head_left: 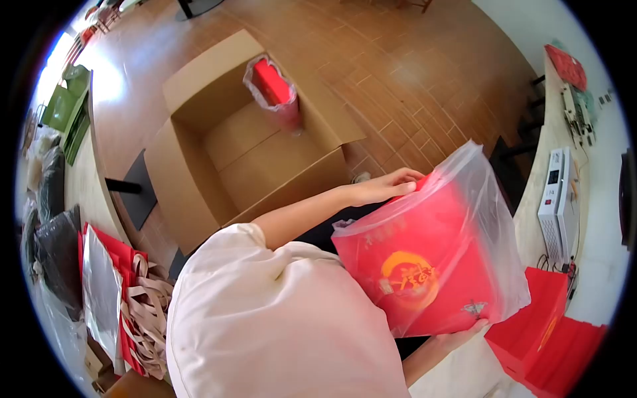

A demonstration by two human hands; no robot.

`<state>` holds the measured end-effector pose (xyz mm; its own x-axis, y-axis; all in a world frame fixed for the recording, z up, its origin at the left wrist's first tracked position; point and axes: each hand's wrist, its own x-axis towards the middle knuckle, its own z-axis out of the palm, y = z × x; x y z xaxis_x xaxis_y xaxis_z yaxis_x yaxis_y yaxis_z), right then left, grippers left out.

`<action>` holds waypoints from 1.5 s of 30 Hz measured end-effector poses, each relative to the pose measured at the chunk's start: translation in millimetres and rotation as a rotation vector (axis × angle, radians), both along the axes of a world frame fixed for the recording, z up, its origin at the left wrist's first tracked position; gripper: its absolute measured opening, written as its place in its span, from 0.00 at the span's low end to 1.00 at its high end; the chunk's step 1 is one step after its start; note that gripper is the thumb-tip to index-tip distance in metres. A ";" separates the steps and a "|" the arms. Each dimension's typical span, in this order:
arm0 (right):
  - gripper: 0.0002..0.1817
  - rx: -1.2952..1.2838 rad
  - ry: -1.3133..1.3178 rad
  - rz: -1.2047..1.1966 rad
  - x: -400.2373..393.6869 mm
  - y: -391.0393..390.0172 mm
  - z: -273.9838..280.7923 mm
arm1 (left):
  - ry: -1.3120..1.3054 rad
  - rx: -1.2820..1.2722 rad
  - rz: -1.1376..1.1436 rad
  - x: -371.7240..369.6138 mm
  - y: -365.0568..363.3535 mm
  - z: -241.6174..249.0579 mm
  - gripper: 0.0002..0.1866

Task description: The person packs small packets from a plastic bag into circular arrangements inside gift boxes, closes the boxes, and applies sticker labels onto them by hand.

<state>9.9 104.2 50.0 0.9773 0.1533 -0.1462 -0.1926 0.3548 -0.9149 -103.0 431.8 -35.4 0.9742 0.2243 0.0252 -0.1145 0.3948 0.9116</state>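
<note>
In the lower right centre of the frame, both hands held a red package (438, 225) inside a clear plastic bag (503, 268). The fingers of the left hand (381, 190) were grasping the package's upper edge, at the bag's mouth. The right hand (459, 338) was under the lower right edge; its fingers were mostly hidden, so their grip could not be told. At upper centre, an open cardboard box (249, 159) stood on the floor (385, 86), with another bagged red package (282, 99) in its upper right corner. Red boxes (531, 325) sat at lower right.
</note>
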 end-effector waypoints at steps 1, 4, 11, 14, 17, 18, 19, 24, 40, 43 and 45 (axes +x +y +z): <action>0.37 -0.019 0.006 0.013 0.2 9.4 10.4 | 0.006 -0.019 0.013 -0.5 -3.7 8.2 0.39; 0.37 -0.157 -0.055 -0.080 -4.1 28.7 20.6 | 0.092 0.029 -0.076 -6.0 1.2 7.0 0.50; 0.35 -0.173 -0.141 -0.114 -17.8 111.8 64.8 | 0.086 -0.012 0.092 -53.3 17.9 5.0 0.40; 0.33 -0.296 -0.428 0.051 9.2 104.0 41.9 | -0.046 0.021 0.124 -57.6 14.8 -12.2 0.43; 0.31 -0.432 -0.665 0.120 38.3 92.3 24.5 | -0.082 0.007 0.257 -61.6 9.7 -18.5 0.44; 0.30 -0.475 -0.721 0.125 46.3 86.1 19.7 | -0.097 -0.065 0.274 -63.7 8.9 -15.2 0.45; 0.30 -0.519 -0.764 0.130 54.3 79.4 15.0 | -0.029 -0.079 0.331 -69.4 8.5 -8.9 0.45; 0.19 0.188 -0.184 0.200 108.6 -29.7 -3.3 | -0.051 -0.387 0.333 -70.5 5.1 -22.6 0.44; 0.46 -0.584 -0.250 -0.485 -131.7 -225.6 49.3 | -0.097 -0.400 0.165 107.0 -165.6 80.3 0.34; 0.28 -0.835 -0.388 -0.455 -182.3 -228.8 60.0 | -0.010 -0.471 0.002 106.1 -214.1 76.8 0.36; 0.21 -0.961 -0.298 -0.600 -202.7 -243.8 55.4 | 0.001 -0.506 -0.121 105.2 -246.3 70.0 0.37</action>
<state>-192.8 -139.6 105.4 0.8704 -0.3933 0.2961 0.0379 -0.5462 -0.8368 2.2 185.4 34.6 0.9939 0.0939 -0.0585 -0.0397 0.7964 0.6035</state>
